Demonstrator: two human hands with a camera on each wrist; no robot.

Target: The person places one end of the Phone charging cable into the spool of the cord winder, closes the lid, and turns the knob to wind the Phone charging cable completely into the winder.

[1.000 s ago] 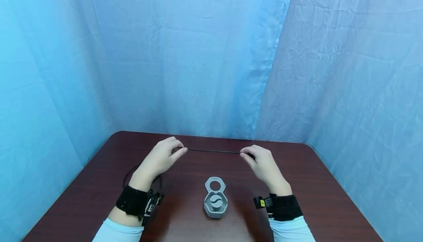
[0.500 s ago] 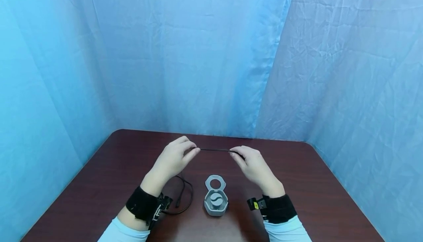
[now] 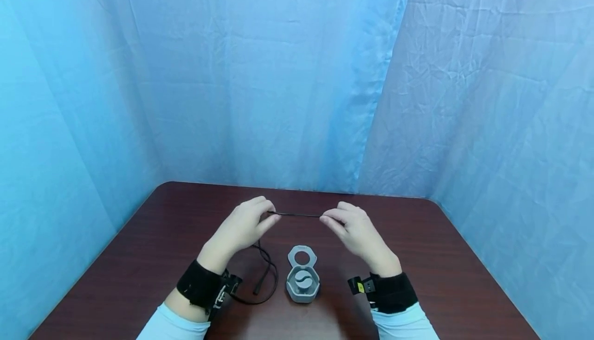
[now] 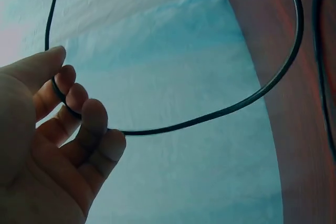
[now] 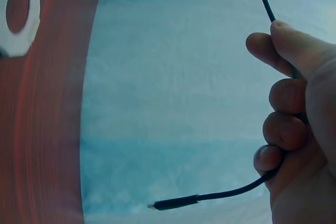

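A thin black cable (image 3: 299, 215) is stretched between my two hands above the table. My left hand (image 3: 243, 226) pinches it; in the left wrist view the cable (image 4: 199, 120) runs across the curled fingers and bends away toward the table. My right hand (image 3: 359, 231) grips the other part, its fingers curled round it. Below that palm, in the right wrist view, a short end with a plug (image 5: 176, 203) sticks out, metal tip bare. The rest of the cable hangs in a loop onto the table beside my left wrist, with another plug (image 3: 257, 289) at its end.
A grey octagonal case (image 3: 303, 284) lies on the table (image 3: 417, 278) between my forearms, its ring-shaped lid (image 3: 312, 257) flipped back and an S-slotted core inside. Blue curtains (image 3: 278, 97) stand behind the table and on both sides.
Both hands have come closer together, so the span of cable between them is shorter. The cable's loop has shifted right, out from behind my left wrist, toward the case.
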